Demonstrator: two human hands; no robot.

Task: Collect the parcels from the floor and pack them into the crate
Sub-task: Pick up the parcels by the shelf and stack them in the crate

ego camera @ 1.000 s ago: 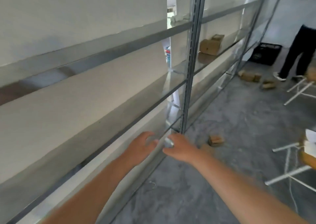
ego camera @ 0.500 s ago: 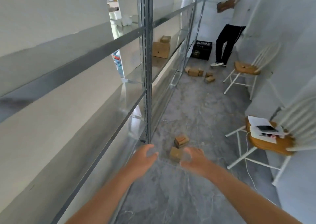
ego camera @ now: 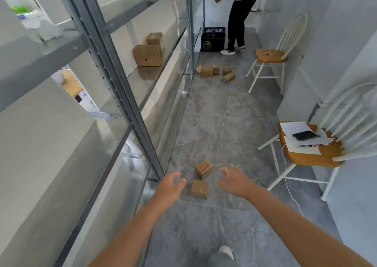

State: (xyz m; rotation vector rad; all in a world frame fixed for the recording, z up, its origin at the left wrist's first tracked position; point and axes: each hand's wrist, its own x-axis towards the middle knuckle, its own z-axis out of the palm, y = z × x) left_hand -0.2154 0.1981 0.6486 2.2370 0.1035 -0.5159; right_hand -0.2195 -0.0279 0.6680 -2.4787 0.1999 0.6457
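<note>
Two small cardboard parcels lie on the grey floor just ahead: a near parcel (ego camera: 200, 189) and a tilted one with red tape (ego camera: 204, 168) behind it. My left hand (ego camera: 170, 186) hovers left of them, my right hand (ego camera: 231, 180) to their right, both with loosely spread fingers and holding nothing. Several more parcels (ego camera: 214, 72) lie in a cluster far down the aisle. Beyond that cluster, against the shelving, stands the black crate (ego camera: 213, 39).
Metal shelving (ego camera: 126, 95) lines the left side, with two boxes (ego camera: 149, 54) on a shelf. Two white chairs stand on the right, the near chair (ego camera: 312, 154) bearing papers and a phone. Another person (ego camera: 237, 20) stands by the crate holding a parcel.
My view has swung from the shelving to the aisle floor. My hands left the shelf post, moved apart and now flank the two near parcels.
</note>
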